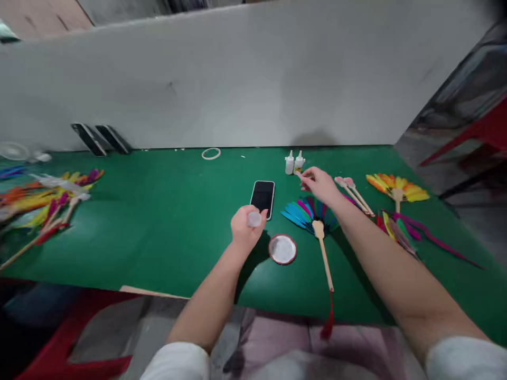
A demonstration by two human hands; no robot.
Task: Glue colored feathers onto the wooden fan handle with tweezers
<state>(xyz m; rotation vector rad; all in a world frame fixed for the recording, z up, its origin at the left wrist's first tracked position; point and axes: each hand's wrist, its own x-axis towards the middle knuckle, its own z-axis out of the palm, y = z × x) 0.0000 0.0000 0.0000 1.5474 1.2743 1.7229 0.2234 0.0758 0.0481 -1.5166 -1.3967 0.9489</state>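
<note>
My left hand (246, 228) is closed around a small whitish bottle (254, 219), just in front of a phone (263, 195) lying on the green table. My right hand (317, 183) reaches forward with its fingertips pinched at the front of two small white bottles (289, 162); what is between those fingertips is too small to make out. Below my right wrist lies a blue and purple feather fan (318, 229) with a wooden handle and a red tassel (328, 325). Between the fan and my left forearm sits a round red-rimmed dish (282, 249).
An orange and yellow feather fan (397, 189), wooden sticks with pink ends (354, 194) and loose feathers (400, 232) lie right. More feathers (43, 198) are piled far left. A white ring (211, 153) lies near the upright white panel (222, 79), with two dark objects leaning left.
</note>
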